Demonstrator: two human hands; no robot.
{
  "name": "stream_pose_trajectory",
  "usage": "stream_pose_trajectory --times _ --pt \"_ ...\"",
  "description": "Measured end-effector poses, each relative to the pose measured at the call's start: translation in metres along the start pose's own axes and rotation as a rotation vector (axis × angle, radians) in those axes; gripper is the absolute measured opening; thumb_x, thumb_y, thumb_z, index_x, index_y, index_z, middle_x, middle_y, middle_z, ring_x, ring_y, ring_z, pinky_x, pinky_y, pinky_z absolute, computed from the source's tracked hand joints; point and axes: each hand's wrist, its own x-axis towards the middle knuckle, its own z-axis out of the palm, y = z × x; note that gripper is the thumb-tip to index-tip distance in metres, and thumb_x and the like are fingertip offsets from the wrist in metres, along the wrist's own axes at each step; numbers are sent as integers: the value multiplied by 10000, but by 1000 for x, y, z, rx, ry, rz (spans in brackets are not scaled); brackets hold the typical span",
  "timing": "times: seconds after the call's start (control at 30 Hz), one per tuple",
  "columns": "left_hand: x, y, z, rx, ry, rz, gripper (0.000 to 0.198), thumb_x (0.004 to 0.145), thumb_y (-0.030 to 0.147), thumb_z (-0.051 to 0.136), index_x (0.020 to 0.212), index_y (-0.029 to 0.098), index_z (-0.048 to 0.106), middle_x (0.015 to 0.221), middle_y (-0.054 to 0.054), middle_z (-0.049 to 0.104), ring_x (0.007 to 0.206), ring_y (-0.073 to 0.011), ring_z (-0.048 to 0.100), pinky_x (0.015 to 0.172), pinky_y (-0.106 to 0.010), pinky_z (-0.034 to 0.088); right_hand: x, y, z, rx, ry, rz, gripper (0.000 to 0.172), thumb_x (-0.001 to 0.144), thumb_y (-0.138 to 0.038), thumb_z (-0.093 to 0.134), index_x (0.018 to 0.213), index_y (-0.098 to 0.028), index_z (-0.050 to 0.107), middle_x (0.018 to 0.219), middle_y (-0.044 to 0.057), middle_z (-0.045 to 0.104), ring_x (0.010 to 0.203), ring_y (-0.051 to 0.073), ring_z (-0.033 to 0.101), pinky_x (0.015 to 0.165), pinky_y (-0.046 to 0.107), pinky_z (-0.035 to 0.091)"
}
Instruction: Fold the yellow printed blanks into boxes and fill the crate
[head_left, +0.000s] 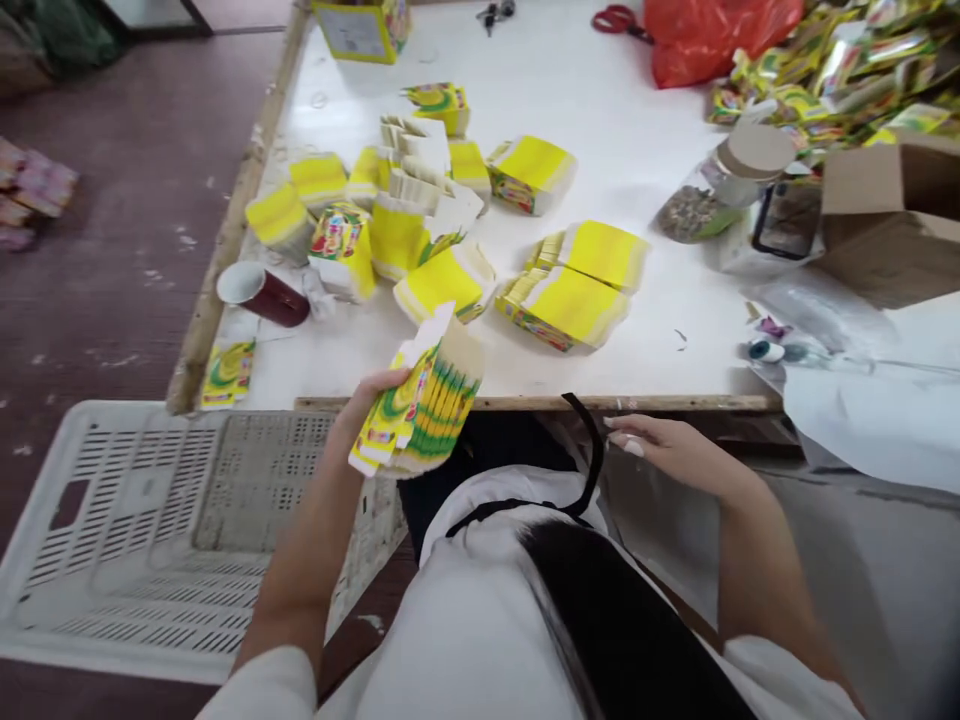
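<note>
Our left hand (371,392) grips a bundle of yellow-and-green cartons (424,405), tilted over the near edge of the table (660,345). At three o'clock from that bundle, our right hand (671,450) is bare, its fingers loosely extended just beside a black strap (596,440); we cannot tell whether they touch it. At twelve o'clock from the bundle we see a cluster of yellow carton stacks (397,230), and at two o'clock a pair of yellow stacks (581,285) side by side. A dark red cup (274,298) lies on its side at ten o'clock, and a white crate (142,530) stands at eight. Farther out at two we have a lidded jar (694,205); at one, a red plastic bag (709,35).
</note>
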Motion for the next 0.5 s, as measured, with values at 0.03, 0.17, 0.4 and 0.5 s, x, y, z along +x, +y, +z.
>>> stream_pose_trajectory --times 0.03,0.17,0.4,0.5 --pt "2 17 1 50 18 -56 353 840 331 586 1104 126 701 960 -111 790 927 -298 754 860 -444 598 6 -17 7 91 -32 -110 481 895 -489 537 1259 -196 653 1169 106 740 1078 265 698 989 399 526" --pt "18 71 15 323 70 -191 372 750 301 738 1046 79 706 921 -157 784 782 -284 759 793 -407 616 51 -81 50 381 -74 -409 538 884 -552 564 1242 -159 638 1157 119 728 1020 248 697 934 403 553" --pt "70 87 43 984 -182 -203 551 627 323 843 1114 137 664 884 -70 777 889 -279 736 883 -432 572 115 -137 103 417 -83 -562 430 843 -407 619 1194 -164 671 1232 138 709 1126 303 660 991 493 517" --pt "92 87 46 1160 -222 -258 660 556 368 866 1154 192 650 917 -35 772 918 -277 723 906 -437 565 117 -150 116 411 -112 -637 399 842 -363 602 1182 -171 684 1259 126 701 1206 322 621 1074 511 449"
